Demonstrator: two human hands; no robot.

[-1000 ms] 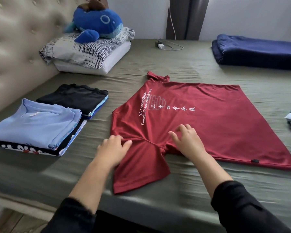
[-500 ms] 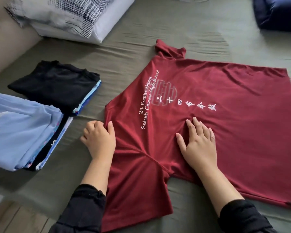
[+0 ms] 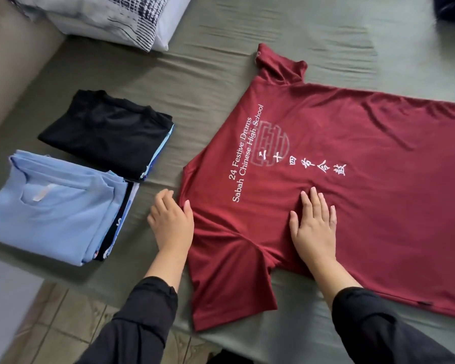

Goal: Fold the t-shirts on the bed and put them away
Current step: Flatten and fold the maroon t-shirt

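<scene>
Presently, right hand [image 3: 314, 227] fingers [image 3: 310, 203] lie straight, close together, pressing flat on the maroon t-shirt [image 3: 352, 158] spread across the bed [image 3: 208, 74]. Left hand [image 3: 170, 222] grips its shoulder edge. 2 folded t-shirt stacks [image 3: 90, 166] lie just left.

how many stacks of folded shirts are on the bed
2. The stack topped by a black shirt lies left of the red shirt; the stack topped by a light blue shirt sits nearer the bed edge, touching it. How many shirts each holds is hidden.
</scene>
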